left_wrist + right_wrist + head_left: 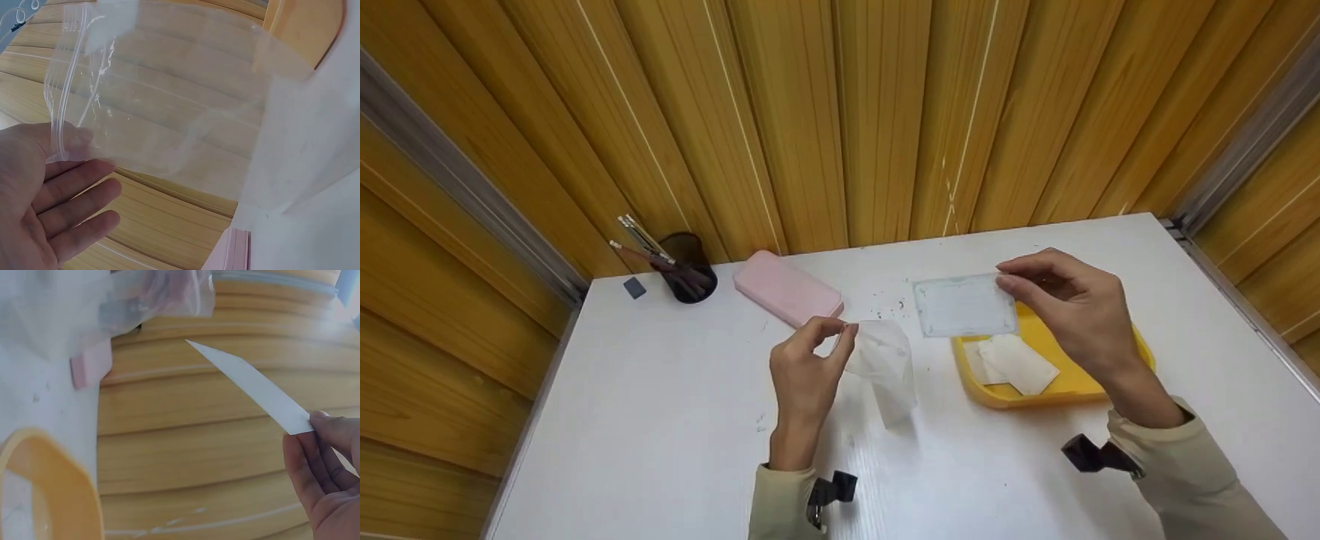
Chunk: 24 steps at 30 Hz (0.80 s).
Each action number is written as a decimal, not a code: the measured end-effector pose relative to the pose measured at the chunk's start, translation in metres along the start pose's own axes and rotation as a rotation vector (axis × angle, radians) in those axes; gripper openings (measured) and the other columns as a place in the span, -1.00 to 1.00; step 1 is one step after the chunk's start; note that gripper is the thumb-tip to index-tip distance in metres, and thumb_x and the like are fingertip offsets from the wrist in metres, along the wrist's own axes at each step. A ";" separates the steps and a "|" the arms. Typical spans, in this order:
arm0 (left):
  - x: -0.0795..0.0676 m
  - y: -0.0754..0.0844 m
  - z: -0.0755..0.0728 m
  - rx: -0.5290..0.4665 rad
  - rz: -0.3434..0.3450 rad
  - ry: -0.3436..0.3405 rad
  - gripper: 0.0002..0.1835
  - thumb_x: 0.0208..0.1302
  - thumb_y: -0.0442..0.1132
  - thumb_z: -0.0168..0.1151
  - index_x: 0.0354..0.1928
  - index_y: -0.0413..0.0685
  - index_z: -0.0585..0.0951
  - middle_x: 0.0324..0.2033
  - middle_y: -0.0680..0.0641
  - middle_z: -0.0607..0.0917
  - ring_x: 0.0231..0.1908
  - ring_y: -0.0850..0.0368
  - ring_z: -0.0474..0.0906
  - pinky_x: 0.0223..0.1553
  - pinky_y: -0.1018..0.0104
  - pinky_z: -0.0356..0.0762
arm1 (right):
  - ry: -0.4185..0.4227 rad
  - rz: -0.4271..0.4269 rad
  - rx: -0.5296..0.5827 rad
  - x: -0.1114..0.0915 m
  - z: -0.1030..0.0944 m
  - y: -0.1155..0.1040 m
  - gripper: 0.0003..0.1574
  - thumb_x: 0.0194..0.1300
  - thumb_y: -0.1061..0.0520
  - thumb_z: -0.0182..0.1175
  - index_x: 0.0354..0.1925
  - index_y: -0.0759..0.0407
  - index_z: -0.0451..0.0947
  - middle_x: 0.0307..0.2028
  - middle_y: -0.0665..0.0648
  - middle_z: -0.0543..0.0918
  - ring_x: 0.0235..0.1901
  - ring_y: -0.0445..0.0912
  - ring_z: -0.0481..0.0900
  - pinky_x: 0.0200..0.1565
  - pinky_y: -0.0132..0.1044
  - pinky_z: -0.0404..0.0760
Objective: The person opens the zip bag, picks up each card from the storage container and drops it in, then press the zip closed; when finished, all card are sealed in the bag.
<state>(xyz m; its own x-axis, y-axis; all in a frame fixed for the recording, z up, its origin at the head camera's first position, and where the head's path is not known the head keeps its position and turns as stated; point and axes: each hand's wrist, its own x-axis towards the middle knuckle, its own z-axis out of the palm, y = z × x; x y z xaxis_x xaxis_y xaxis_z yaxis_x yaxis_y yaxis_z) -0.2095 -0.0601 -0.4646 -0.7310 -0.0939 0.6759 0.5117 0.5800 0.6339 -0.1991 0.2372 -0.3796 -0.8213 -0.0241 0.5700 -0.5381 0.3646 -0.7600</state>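
My left hand (pixel 806 367) pinches the top corner of a clear zip-lock bag (pixel 180 107), which hangs down over the white table. The bag's zip strip runs beside my thumb in the left wrist view. Between thumb and fingertips, my right hand (pixel 1072 307) holds a white card (pixel 966 306) by its corner, with a faint printed border facing the head camera. From the right wrist view the card (pixel 253 391) looks thin and is seen at a slant. Below the right hand sits a yellow tray (pixel 997 399), with a few white cards (pixel 1020 364) lying in it.
A pink case (pixel 787 287) lies at the back of the table, behind the left hand. Farther left stands a black mesh pen cup (pixel 690 270) with several pencils, and a small dark eraser (pixel 634 288) beside it. Wood-patterned walls (pixel 877 120) border the table.
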 end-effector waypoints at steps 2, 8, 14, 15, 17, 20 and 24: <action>0.000 0.001 0.000 0.014 0.017 0.003 -0.90 0.22 -0.37 0.57 -0.31 -0.15 0.77 -0.38 -0.02 0.84 -0.36 0.09 0.80 -0.23 0.13 0.78 | -0.001 -0.039 0.002 0.001 0.003 -0.010 -0.69 0.23 0.54 0.41 -0.07 0.33 0.78 -0.17 0.17 0.78 -0.24 -0.11 0.71 -0.15 -0.48 0.67; 0.001 0.005 -0.002 0.064 0.066 0.018 -0.88 0.17 -0.42 0.58 -0.33 -0.15 0.76 -0.40 -0.03 0.83 -0.41 0.10 0.78 -0.31 0.16 0.76 | -0.125 -0.140 -0.009 0.003 0.018 -0.032 -0.69 0.21 0.51 0.45 -0.10 0.27 0.79 -0.20 0.09 0.77 -0.26 -0.10 0.72 -0.17 -0.41 0.72; 0.001 0.006 -0.003 0.069 0.091 0.009 -0.87 0.16 -0.45 0.57 -0.32 -0.15 0.77 -0.40 -0.02 0.82 -0.41 0.11 0.77 -0.33 0.18 0.75 | -0.216 -0.256 -0.108 0.005 0.040 -0.039 -0.73 0.21 0.41 0.50 -0.14 0.19 0.80 -0.24 -0.04 0.78 -0.32 -0.15 0.71 -0.20 -0.47 0.69; 0.001 0.006 -0.003 0.063 0.095 0.007 -0.87 0.16 -0.45 0.57 -0.32 -0.14 0.77 -0.40 -0.01 0.82 -0.41 0.11 0.77 -0.32 0.18 0.75 | -0.222 -0.268 -0.114 0.005 0.042 -0.040 -0.73 0.20 0.42 0.51 -0.14 0.19 0.80 -0.26 -0.04 0.77 -0.33 -0.15 0.70 -0.21 -0.48 0.68; 0.001 0.006 -0.003 0.054 0.102 0.010 -0.87 0.15 -0.46 0.57 -0.32 -0.13 0.79 -0.40 0.00 0.82 -0.40 0.12 0.77 -0.32 0.17 0.75 | -0.233 -0.281 -0.127 0.004 0.047 -0.040 -0.72 0.18 0.44 0.52 -0.16 0.20 0.80 -0.29 -0.04 0.76 -0.35 -0.17 0.69 -0.23 -0.50 0.67; 0.001 0.006 -0.002 0.047 0.105 0.014 -0.88 0.15 -0.44 0.58 -0.31 -0.14 0.81 -0.38 0.00 0.82 -0.38 0.11 0.78 -0.29 0.16 0.75 | -0.245 -0.277 -0.162 0.002 0.054 -0.040 -0.73 0.16 0.45 0.53 -0.18 0.22 0.80 -0.32 -0.04 0.74 -0.37 -0.20 0.67 -0.25 -0.51 0.66; 0.001 0.009 -0.002 0.034 0.102 0.017 -0.90 0.16 -0.43 0.58 -0.29 -0.15 0.83 -0.36 0.00 0.83 -0.35 0.09 0.79 -0.27 0.13 0.76 | -0.251 -0.269 -0.207 -0.001 0.064 -0.037 -0.75 0.15 0.46 0.53 -0.22 0.25 0.79 -0.34 -0.02 0.72 -0.40 -0.23 0.64 -0.30 -0.47 0.67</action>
<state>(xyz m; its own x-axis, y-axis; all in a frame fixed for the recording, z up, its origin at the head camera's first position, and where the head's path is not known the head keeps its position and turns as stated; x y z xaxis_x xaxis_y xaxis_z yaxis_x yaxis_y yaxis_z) -0.2046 -0.0568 -0.4578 -0.6680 -0.0468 0.7427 0.5672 0.6141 0.5488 -0.1903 0.1644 -0.3716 -0.6915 -0.3609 0.6258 -0.7110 0.4930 -0.5014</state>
